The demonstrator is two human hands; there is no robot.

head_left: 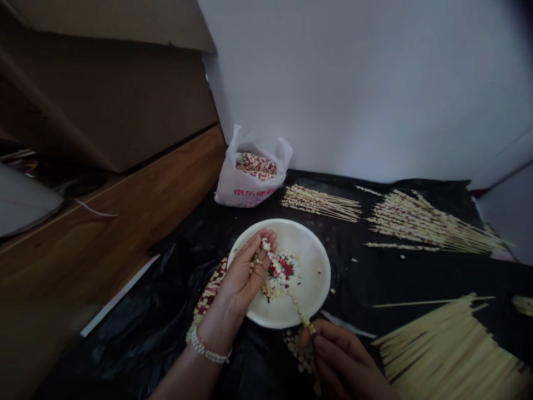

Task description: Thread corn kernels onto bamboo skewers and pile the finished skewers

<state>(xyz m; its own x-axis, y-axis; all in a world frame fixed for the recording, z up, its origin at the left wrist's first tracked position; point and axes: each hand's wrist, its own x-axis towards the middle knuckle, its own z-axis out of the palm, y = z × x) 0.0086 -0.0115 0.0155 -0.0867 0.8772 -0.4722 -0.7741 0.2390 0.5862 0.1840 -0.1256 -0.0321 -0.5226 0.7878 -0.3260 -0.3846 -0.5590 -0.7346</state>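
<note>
My left hand (245, 272), palm up and cupped, holds loose corn kernels (255, 261) above a white basin (314, 278). In my right hand (337, 350), near the basin's front edge, fingers pinch a skewer strung with corn kernels (296, 305). Its strung end reaches over the basin toward my left palm; the grip hides the lower end. Loose pale and dark red kernels (272, 290) lie in the basin around a printed red flower (283, 268). Partly behind my left wrist is a red-and-cream corn cob (210, 294).
A plastic bag (233, 180) with corn cobs (257, 164) stands behind the basin. Strung skewers lie in a small bundle (312, 201) and a larger pile (416, 222). Bare sticks (441, 344) are at front right, on black plastic sheeting (353, 278). A cardboard box (137, 100) is at left.
</note>
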